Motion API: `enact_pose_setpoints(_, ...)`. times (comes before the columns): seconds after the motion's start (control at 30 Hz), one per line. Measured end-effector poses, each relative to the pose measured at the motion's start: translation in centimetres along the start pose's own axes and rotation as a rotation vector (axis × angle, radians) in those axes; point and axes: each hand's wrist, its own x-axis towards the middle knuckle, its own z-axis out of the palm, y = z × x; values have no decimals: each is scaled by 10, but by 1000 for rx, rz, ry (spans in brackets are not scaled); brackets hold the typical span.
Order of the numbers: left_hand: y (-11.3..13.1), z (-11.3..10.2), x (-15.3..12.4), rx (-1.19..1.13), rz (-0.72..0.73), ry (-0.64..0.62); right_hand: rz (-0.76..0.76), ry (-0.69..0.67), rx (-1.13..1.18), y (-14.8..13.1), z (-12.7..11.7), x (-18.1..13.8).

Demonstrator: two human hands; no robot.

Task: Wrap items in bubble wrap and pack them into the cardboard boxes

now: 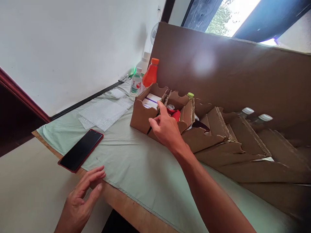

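Observation:
My right hand [165, 128] reaches to a brown cardboard divider box [141, 116] on the green tablecloth [136, 168]; its fingers curl against the box's near wall and the thumb points up at a slot holding a white carton [151, 101]. A red item [175, 114] sits in the slot just past the hand. Nothing shows inside the fingers. My left hand [81, 197] hovers open over the table's near edge, fingers stretched toward a black phone with a red rim [81, 149].
An orange-capped bottle [150, 75] and a clear water bottle [135, 83] stand behind the box. White bubble-wrap sheets [103, 114] lie at the left. A tall cardboard panel [230, 77] rises at the back. White-capped bottles [264, 117] sit in slots to the right.

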Motion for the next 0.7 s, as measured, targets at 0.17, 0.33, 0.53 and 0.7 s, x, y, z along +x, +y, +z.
enact_pose_setpoints(0.17,9,5,-9,-74,24,-27,32,-39,-237,-20,11,42)
enact_pose_setpoints(0.33,3,-5,-17,-161,-58,118,-117,-114,-213,-37,9,-27)
enact_pose_setpoints(0.53,6,-8,-3,-250,-162,219,-232,-79,116,-2,-48,-140)
enact_pose_setpoints(0.7,34,16,-1,-372,14,28,-13,188,230,63,-92,-188)
